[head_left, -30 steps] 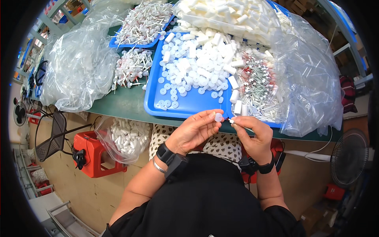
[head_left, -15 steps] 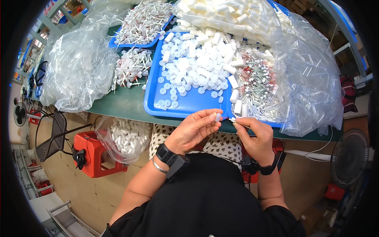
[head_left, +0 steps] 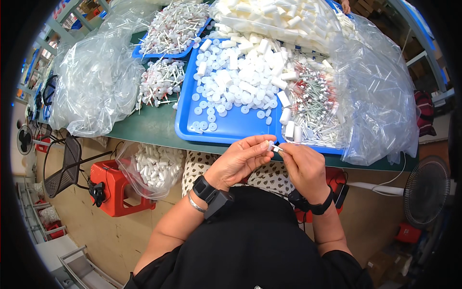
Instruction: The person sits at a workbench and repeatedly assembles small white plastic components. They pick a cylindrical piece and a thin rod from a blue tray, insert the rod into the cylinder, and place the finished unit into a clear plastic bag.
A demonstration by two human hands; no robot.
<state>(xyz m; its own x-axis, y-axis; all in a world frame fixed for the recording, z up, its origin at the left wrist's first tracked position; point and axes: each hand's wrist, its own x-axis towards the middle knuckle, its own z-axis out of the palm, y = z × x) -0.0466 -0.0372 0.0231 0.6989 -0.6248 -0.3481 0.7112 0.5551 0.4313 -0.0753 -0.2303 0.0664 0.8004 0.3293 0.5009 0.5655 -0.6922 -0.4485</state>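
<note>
Just in front of the table's near edge, my left hand point(head_left: 243, 163) pinches a small translucent white plastic disc point(head_left: 270, 145) between thumb and fingertips. My right hand point(head_left: 308, 167) is closed on a thin stick with a white end point(head_left: 276, 149), held against the disc. Whether the stick passes through the disc is too small to tell. Beyond both hands lies a blue tray point(head_left: 228, 130) of loose white discs point(head_left: 245, 94) and white foam-like cylinders point(head_left: 284, 99). To its right, another tray part holds many thin sticks point(head_left: 315, 103) with white and red ends.
Finished-looking stick-and-disc pieces are heaped on the green table point(head_left: 144, 123) and in a far blue tray point(head_left: 175, 29). Clear plastic bags point(head_left: 96, 86) flank the trays. A red stool point(head_left: 108, 192), a bag of white cylinders point(head_left: 156, 166) and a fan point(head_left: 426, 192) stand below.
My right hand has moved left, bringing the stick up against the disc in my left hand. Another person's hand has come into view at the far right top.
</note>
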